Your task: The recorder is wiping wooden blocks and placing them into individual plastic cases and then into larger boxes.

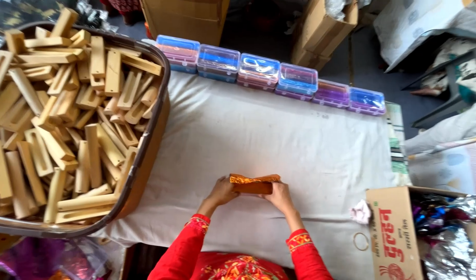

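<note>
A small block wrapped in shiny orange foil (252, 184) lies on the white cloth (279, 137) near the table's front edge. My left hand (223, 190) grips its left end and my right hand (279, 196) grips its right end. Loose foil crinkles along the top of the block. Both arms wear red sleeves with embroidered cuffs.
A big round tub (144, 155) heaped with several pale wooden blocks stands at the left. A row of several coloured clear plastic boxes (258, 70) lines the far edge. At the right is a cardboard box (396, 233) of shiny foil, with a thin ring (360, 241) and crumpled cloth (360, 211) beside it.
</note>
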